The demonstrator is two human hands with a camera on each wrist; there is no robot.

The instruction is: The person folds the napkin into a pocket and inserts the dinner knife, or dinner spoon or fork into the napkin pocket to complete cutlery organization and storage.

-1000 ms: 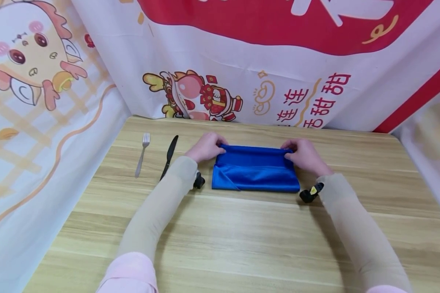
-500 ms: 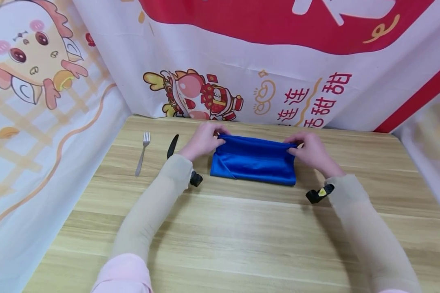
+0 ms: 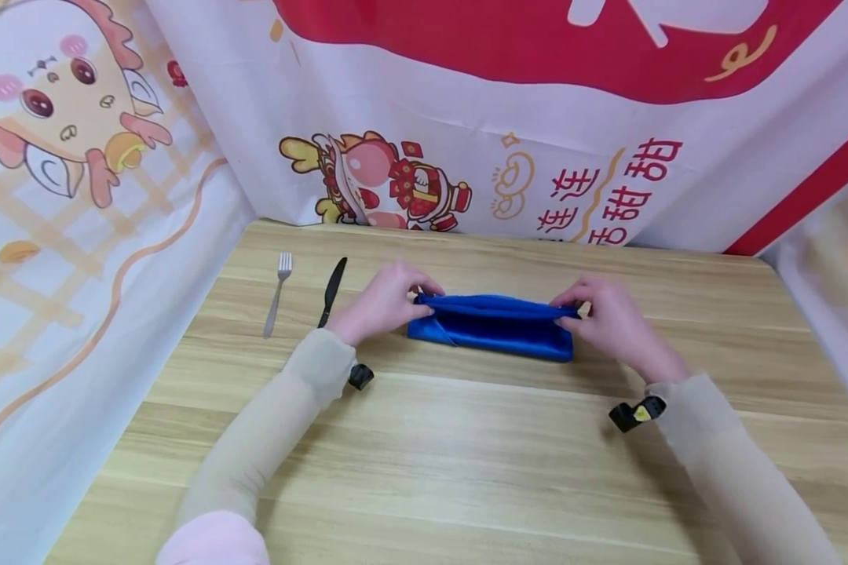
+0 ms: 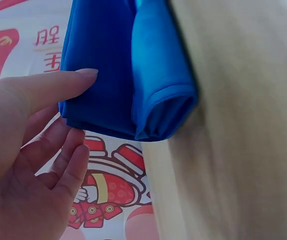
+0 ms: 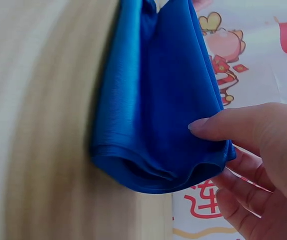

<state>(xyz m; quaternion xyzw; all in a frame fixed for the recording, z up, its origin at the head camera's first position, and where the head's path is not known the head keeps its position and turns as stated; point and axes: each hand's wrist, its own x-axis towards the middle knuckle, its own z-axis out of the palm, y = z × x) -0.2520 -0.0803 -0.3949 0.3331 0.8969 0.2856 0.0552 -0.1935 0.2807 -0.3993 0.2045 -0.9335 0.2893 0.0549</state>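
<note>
A shiny blue cloth napkin (image 3: 498,333), folded into a long band, lies on the wooden table with its far edge raised. My left hand (image 3: 387,302) pinches that edge at the left end, thumb on the near face and fingers behind. At the right end my right hand (image 3: 611,322) pinches the same edge in the same way. In the left wrist view, the napkin (image 4: 103,65) shows a rolled fold beside the upright flap, under the left thumb. From the right wrist, the napkin (image 5: 173,95) shows stacked layers curving at its end.
Left of the napkin lie a metal fork (image 3: 279,294) and a black knife (image 3: 333,290), whose lower end is hidden by the left hand and arm. Printed cloth (image 3: 396,86) hangs behind the wooden table (image 3: 466,471) and along its sides.
Both hands first lifted the napkin's far edge away from me, then brought it back toward me, tipping it over the front fold. The napkin now looks narrower, with a dark gap between its layers.
</note>
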